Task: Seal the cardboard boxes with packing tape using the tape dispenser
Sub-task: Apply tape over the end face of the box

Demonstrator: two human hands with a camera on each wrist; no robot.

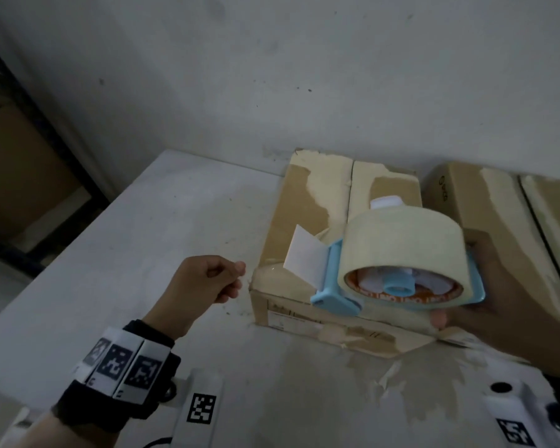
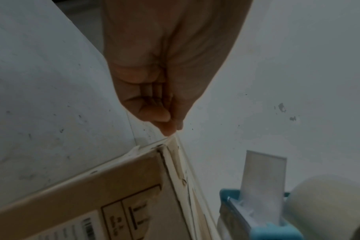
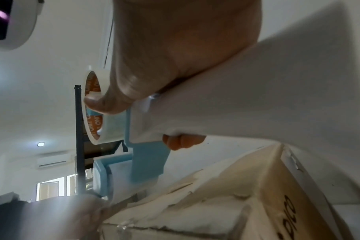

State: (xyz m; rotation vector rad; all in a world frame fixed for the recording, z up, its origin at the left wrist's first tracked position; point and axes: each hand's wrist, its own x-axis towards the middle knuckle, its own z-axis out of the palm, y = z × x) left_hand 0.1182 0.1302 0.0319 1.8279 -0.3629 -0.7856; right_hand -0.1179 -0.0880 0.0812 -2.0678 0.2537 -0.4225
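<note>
Left hand (image 1: 207, 282) pinching thin clear tape at box (image 1: 307, 227) corner; right hand (image 1: 472, 295) gripping dispenser (image 1: 398, 270) over box top. Risks: slack tape folding onto itself, strip wandering off the centre seam. Second box (image 1: 498, 202) beyond.

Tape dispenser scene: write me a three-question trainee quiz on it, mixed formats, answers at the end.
1. True or false: the left hand grips the tape dispenser.
2. Multiple choice: the dispenser's frame is A) red, B) light blue, C) black.
3. Fill in: the free tape end sticks out over the near cardboard box, towards the ____ hand.

Key
1. False: the right hand holds it; the left is curled beside the box corner, with nothing visible in it.
2. B.
3. Left.
</note>
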